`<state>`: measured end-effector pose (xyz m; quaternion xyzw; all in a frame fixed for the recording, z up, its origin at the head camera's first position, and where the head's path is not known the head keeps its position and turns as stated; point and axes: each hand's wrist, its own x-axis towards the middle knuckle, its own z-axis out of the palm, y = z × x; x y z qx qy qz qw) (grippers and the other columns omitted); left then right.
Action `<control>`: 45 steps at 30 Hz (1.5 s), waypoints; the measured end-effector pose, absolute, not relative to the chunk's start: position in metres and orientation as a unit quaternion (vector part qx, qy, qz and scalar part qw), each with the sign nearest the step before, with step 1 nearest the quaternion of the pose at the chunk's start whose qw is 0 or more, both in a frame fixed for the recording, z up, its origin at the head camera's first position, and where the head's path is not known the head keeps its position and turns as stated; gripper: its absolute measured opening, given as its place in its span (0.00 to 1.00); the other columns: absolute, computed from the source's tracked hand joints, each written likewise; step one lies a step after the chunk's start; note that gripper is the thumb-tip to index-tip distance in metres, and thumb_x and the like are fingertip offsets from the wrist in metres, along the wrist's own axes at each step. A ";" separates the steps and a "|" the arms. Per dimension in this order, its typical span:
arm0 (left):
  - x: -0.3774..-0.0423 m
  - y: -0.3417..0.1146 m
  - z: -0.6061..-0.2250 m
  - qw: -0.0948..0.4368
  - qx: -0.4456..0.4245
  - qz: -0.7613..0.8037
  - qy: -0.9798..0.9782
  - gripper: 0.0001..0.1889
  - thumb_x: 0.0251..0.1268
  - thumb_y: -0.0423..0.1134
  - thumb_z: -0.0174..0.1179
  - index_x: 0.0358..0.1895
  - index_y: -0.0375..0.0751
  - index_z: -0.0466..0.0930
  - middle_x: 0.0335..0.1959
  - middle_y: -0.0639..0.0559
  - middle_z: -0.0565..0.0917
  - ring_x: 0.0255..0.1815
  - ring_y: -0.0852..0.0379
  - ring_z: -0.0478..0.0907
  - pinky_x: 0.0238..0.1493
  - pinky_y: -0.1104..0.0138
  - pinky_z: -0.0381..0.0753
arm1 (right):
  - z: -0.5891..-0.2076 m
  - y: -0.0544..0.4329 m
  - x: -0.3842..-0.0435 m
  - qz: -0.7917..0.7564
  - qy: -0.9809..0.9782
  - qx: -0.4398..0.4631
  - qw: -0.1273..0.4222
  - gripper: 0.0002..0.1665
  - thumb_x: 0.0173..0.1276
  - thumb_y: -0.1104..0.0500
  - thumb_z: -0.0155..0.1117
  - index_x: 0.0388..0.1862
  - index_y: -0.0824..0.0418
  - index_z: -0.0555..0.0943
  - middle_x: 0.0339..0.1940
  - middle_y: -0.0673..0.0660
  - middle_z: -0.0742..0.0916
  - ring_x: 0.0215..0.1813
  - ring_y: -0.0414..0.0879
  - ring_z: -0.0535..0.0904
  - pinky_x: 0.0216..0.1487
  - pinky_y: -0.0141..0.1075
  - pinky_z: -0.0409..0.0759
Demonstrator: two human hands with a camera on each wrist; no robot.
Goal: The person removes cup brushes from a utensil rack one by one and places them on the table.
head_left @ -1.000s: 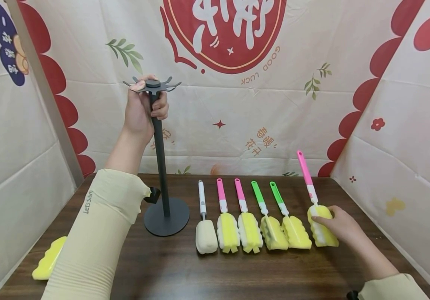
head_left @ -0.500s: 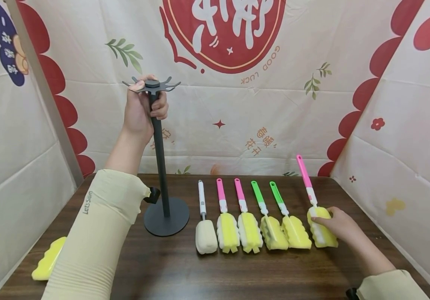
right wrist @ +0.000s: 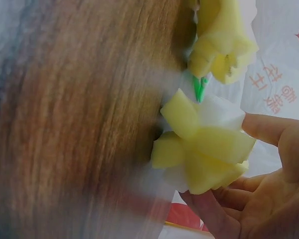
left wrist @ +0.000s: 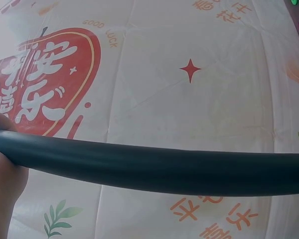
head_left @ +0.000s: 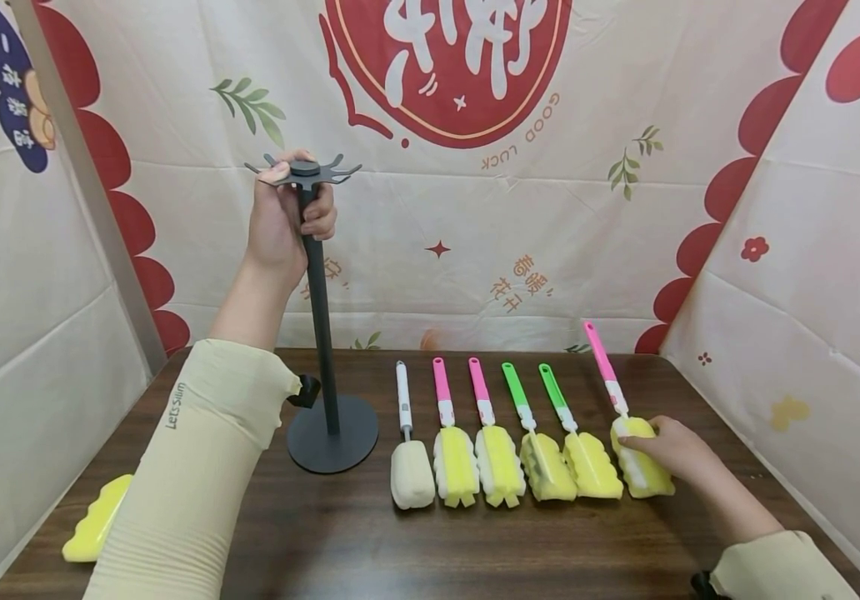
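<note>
My left hand (head_left: 280, 221) grips the pole of a dark grey stand (head_left: 321, 308) just under its ring of hooks. In the left wrist view the pole (left wrist: 164, 169) runs across, with part of the hand at the left edge. On the right, my right hand (head_left: 673, 450) pinches the yellow and white sponge head of a pink-handled sponge brush (head_left: 643, 467). Its handle tilts up toward the back. The right wrist view shows the sponge end (right wrist: 204, 149) between thumb and fingers, at the table surface; whether it touches is unclear.
Side by side lie a white-handled brush (head_left: 412, 475), two pink-handled brushes (head_left: 457, 467) and two green-handled brushes (head_left: 593, 467) on the brown table (head_left: 430, 550). A yellow sponge piece (head_left: 96, 521) is partly behind the left sleeve. Printed cloth (head_left: 437, 292) hangs around the table.
The pink handle of the brush in my right hand has sunk and swung slightly left. That hand has shifted a little left and toward me. My left hand stays on the stand.
</note>
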<state>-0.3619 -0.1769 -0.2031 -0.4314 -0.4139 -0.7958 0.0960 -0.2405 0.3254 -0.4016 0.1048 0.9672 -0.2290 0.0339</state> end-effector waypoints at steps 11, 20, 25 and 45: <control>-0.360 -0.176 -0.202 0.092 -0.430 -0.797 -0.413 0.14 0.72 0.45 0.28 0.40 0.51 0.67 0.16 0.56 0.60 0.12 0.61 0.50 0.17 0.71 0.52 | -0.402 0.324 -0.242 -0.225 0.968 0.107 0.038 0.42 0.64 0.42 0.62 0.48 0.84 0.69 0.33 0.65 0.80 0.35 0.54 0.76 0.34 0.45 0.76; -0.360 -0.176 -0.203 0.095 -0.425 -0.799 -0.414 0.14 0.72 0.44 0.28 0.40 0.51 0.67 0.16 0.56 0.60 0.12 0.61 0.51 0.17 0.71 0.52 | -0.403 0.323 -0.244 -0.218 0.970 0.102 0.039 0.43 0.64 0.42 0.62 0.48 0.85 0.69 0.35 0.67 0.81 0.37 0.55 0.77 0.36 0.48 0.77; -0.360 -0.176 -0.203 0.093 -0.425 -0.801 -0.411 0.15 0.73 0.45 0.28 0.40 0.51 0.67 0.16 0.55 0.60 0.12 0.61 0.51 0.17 0.71 0.52 | -0.406 0.325 -0.247 -0.207 0.973 0.096 0.038 0.43 0.64 0.42 0.63 0.48 0.85 0.69 0.36 0.68 0.81 0.39 0.57 0.78 0.38 0.50 0.77; -0.362 -0.176 -0.202 0.076 -0.414 -0.816 -0.396 0.16 0.74 0.44 0.27 0.40 0.49 0.68 0.15 0.55 0.60 0.12 0.62 0.51 0.17 0.71 0.51 | -0.407 0.324 -0.249 -0.192 0.977 0.085 0.048 0.43 0.62 0.42 0.64 0.48 0.85 0.71 0.36 0.67 0.81 0.38 0.55 0.78 0.38 0.49 0.77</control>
